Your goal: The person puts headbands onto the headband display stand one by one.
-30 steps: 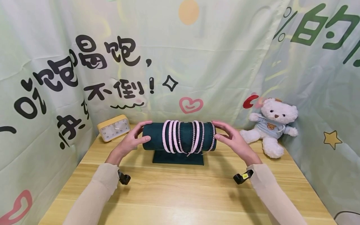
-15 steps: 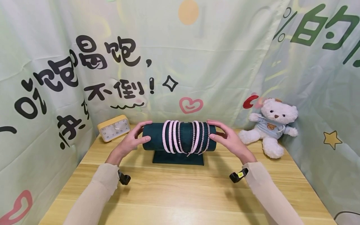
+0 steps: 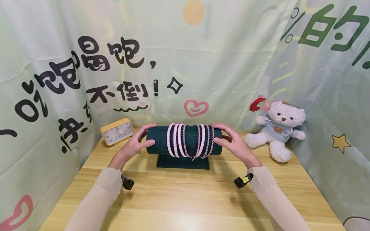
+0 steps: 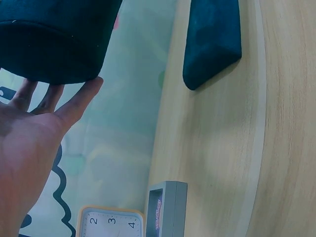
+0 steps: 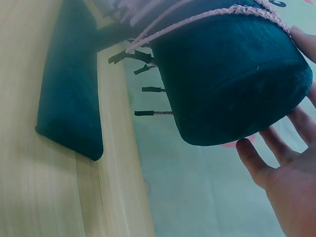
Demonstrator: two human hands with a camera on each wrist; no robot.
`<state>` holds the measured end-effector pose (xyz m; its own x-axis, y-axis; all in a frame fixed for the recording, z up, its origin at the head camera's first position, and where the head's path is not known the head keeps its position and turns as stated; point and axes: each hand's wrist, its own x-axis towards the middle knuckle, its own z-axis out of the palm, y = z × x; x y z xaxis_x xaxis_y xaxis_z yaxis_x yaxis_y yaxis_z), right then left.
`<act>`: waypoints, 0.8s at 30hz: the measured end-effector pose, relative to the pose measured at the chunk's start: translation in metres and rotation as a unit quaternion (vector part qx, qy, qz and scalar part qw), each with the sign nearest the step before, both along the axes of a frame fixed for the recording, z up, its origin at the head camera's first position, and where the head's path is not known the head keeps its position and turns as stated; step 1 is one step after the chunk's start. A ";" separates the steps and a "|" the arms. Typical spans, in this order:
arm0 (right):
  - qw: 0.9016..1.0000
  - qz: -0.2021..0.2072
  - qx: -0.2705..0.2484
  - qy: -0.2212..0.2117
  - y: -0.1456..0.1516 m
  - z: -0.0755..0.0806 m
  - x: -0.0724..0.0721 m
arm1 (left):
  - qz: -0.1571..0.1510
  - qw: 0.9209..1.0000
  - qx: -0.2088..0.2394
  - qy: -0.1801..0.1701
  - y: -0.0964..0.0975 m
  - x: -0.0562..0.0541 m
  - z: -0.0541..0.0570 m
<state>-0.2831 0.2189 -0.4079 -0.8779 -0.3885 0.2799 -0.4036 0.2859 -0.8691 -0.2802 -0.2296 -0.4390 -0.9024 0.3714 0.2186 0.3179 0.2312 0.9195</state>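
Note:
A dark green velvet bracelet stand (image 3: 156,141) has a horizontal roll on a flat base (image 3: 183,162). Several pink and grey braided bracelets encircle the roll, some pink, some greyish. My left hand (image 3: 136,141) grips the roll's left end, thumb in front and index finger on top; its other fingers show beyond the end in the left wrist view. My right hand (image 3: 233,141) straddles the right end, with thumb and index finger at the edge of the outermost bracelet (image 3: 213,131). In the right wrist view, cord ends hang below the roll (image 5: 237,84).
A yellow-framed clock (image 3: 117,131) stands back left, with a small grey box (image 4: 177,210) beside it in the left wrist view. A white teddy bear (image 3: 278,130) sits back right. Printed cloth (image 3: 231,70) encloses the wooden table (image 3: 185,199) at the back and sides.
My right hand has moved left along the roll, and the outermost bracelet has slid left with it, from the right end to close beside the neighbouring bracelet. My left hand has stayed put.

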 end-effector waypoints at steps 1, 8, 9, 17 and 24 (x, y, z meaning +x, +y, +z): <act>1.000 -0.001 0.000 0.001 0.000 0.000 0.000 | -0.001 1.000 0.001 0.000 0.000 0.000 0.000; 1.000 -0.001 -0.005 0.003 -0.002 -0.001 -0.002 | -0.001 1.000 0.004 0.001 -0.001 -0.001 0.000; 1.000 -0.001 -0.006 0.002 -0.002 -0.001 -0.002 | -0.001 1.000 0.004 0.000 -0.001 -0.001 0.000; 0.999 -0.021 -0.020 -0.022 0.004 -0.004 -0.001 | -0.003 1.000 -0.002 -0.008 -0.001 -0.002 0.004; 0.998 -0.062 -0.022 -0.001 0.023 -0.009 -0.001 | -0.002 1.000 -0.011 0.009 -0.009 -0.002 0.007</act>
